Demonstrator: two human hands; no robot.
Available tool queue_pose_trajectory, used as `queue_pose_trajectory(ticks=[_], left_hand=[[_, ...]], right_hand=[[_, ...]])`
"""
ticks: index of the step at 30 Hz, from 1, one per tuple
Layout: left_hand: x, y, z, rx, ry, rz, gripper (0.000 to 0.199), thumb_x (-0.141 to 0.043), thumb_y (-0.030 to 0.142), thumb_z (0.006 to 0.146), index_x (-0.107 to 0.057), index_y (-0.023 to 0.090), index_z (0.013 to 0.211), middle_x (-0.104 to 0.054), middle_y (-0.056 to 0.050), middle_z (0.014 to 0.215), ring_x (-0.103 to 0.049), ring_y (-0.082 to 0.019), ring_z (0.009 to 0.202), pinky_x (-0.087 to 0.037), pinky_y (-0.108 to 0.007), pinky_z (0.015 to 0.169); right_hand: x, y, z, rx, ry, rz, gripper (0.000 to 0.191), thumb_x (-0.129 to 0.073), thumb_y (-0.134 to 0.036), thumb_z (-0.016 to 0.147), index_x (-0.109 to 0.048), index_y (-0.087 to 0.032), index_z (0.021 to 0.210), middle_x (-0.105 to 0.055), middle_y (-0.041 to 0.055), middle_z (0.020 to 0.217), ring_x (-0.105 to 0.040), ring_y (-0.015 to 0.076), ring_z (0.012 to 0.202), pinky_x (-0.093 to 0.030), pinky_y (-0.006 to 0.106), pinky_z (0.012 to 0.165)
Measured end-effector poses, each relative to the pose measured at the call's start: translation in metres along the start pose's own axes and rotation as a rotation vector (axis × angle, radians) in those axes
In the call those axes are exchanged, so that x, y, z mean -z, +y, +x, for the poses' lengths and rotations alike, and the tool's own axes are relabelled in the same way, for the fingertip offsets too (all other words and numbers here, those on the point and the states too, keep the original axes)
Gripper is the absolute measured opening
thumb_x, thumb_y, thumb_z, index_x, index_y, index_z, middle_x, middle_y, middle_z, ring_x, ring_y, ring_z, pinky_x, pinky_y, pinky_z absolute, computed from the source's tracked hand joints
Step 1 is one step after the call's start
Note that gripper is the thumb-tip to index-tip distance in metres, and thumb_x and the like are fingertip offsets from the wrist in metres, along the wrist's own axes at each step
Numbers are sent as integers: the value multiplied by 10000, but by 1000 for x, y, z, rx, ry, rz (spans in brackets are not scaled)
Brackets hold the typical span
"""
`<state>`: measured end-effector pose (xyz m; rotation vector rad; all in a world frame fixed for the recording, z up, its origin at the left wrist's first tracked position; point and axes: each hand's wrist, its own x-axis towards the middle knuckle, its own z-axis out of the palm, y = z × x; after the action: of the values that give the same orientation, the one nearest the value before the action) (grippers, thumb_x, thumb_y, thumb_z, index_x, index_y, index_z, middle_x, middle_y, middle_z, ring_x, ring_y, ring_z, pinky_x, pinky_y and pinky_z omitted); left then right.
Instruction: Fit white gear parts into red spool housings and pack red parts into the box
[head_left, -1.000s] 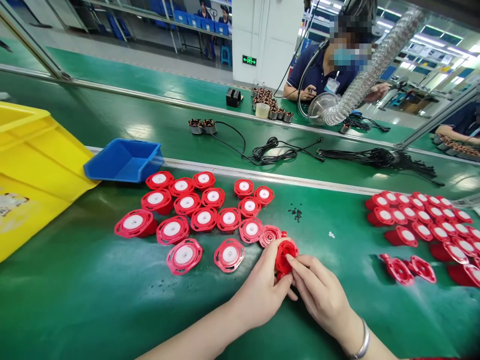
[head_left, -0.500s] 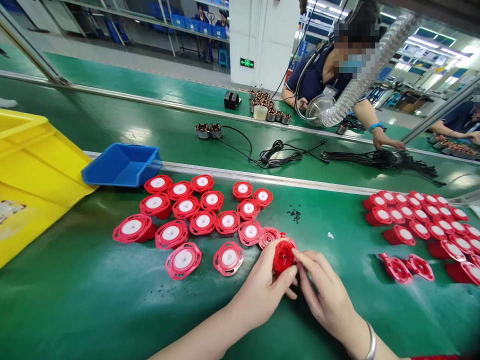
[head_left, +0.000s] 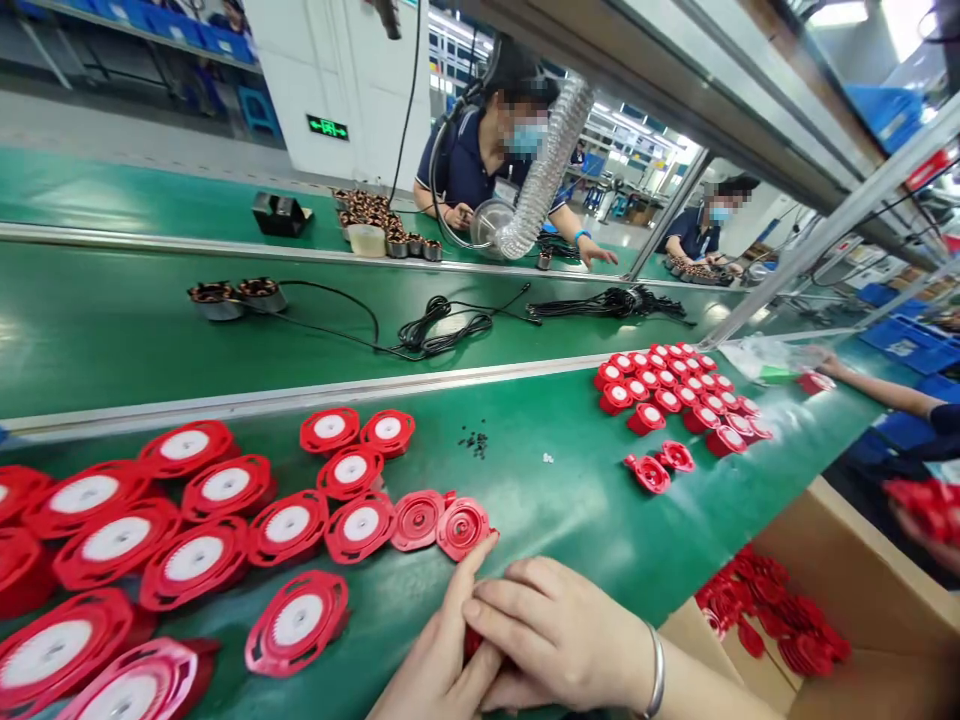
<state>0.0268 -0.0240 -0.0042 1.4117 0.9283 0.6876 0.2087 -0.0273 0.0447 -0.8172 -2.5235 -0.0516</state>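
Near the bottom centre, my left hand (head_left: 442,655) and my right hand (head_left: 551,625) are closed together around a red plastic part (head_left: 472,642), which is mostly hidden by the fingers. My left index finger stretches toward a red housing without a white disc (head_left: 463,528) on the green bench. Another such open red housing (head_left: 418,520) touches it on the left. Red housings with white discs (head_left: 289,524) stand in rows to the left. Small black pieces (head_left: 477,441) and small white pieces (head_left: 547,458) lie beyond my hands.
More red housings (head_left: 675,385) cluster at the right. Below the bench edge is a cardboard box (head_left: 877,590) of red parts. Black cables (head_left: 442,330) lie behind the metal rail (head_left: 300,387). A co-worker (head_left: 480,150) sits opposite; another person's arm (head_left: 877,385) reaches in from the right.
The view has swung right, bringing the cardboard box and the reaching arm into sight. My right hand has come over my left, covering the red part, and my left index finger now extends.
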Motion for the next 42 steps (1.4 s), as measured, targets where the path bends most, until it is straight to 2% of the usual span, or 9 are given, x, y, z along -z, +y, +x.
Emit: queue_pose_trajectory(ticks=[4,8,11,13,19,23,29,36,42], left_hand=[[-7,-9,1,92,-193,-223,796,-537,502,929,-81,293,1548,-438,-180,1472,-678,-259,1032,-612,-287,642],[-4,-4,1,75,-190,-227,739,-573,452,932,-141,320,1517,-393,-180,1471,-629,-250,1094,-613,-297,671],[3,5,1,-14,-163,-48,536,-482,399,979,-296,308,1473,-513,-154,1347,-652,-180,861,-595,-286,619],[9,10,3,-167,-56,203,433,-453,343,992,-400,297,1419,-577,-128,1272,-642,-167,818,-599,-345,745],[20,9,20,-483,253,904,527,-479,143,938,-407,254,1448,-413,-129,1532,-324,-352,1436,-376,-615,1105],[19,4,25,-495,151,1003,421,-511,129,920,-526,191,1337,-466,-151,1490,-349,-364,1428,-400,-608,1101],[16,12,18,-490,-18,763,87,-624,211,893,-600,189,813,-635,-112,1135,-437,-360,1359,-469,-546,1075],[9,-1,12,-411,133,691,643,-459,58,851,-354,217,1465,-408,-192,1471,-459,-315,1358,-498,-473,1045],[12,-3,15,-361,21,675,665,-446,4,806,-432,252,1422,-586,-111,1328,-542,-283,1258,-465,-519,1065]], right_hand=[[-5,6,-19,-39,-9,-51,500,-417,-408,1025,-499,3,1297,-687,182,1046,-635,228,897,-571,344,775],[-8,36,-47,-252,37,-278,516,-467,-459,1003,-505,-47,1312,-678,165,1025,-659,214,910,-582,329,790],[1,70,-71,-384,79,-416,440,-563,-383,970,-554,-59,1268,-672,173,1004,-650,249,919,-577,406,805],[12,90,-84,-459,120,-487,392,-605,-345,946,-595,-52,1205,-661,207,1023,-635,300,955,-550,498,828],[20,99,-80,-698,225,-396,323,-588,-365,952,-619,-112,1150,-613,206,1165,-582,324,1097,-472,549,951],[-2,93,-52,-764,144,-167,273,-467,-378,1006,-639,-168,970,-650,81,905,-634,173,715,-549,318,683],[-18,116,-35,-885,121,-80,398,-459,-462,987,-616,-186,747,-626,63,715,-606,193,629,-484,310,584],[-20,118,-38,-961,117,-3,440,-438,-523,963,-648,-188,767,-648,73,737,-588,196,638,-474,325,608],[-19,122,-36,-992,171,41,479,-450,-575,939,-670,-187,763,-656,64,718,-580,188,614,-474,324,609]])
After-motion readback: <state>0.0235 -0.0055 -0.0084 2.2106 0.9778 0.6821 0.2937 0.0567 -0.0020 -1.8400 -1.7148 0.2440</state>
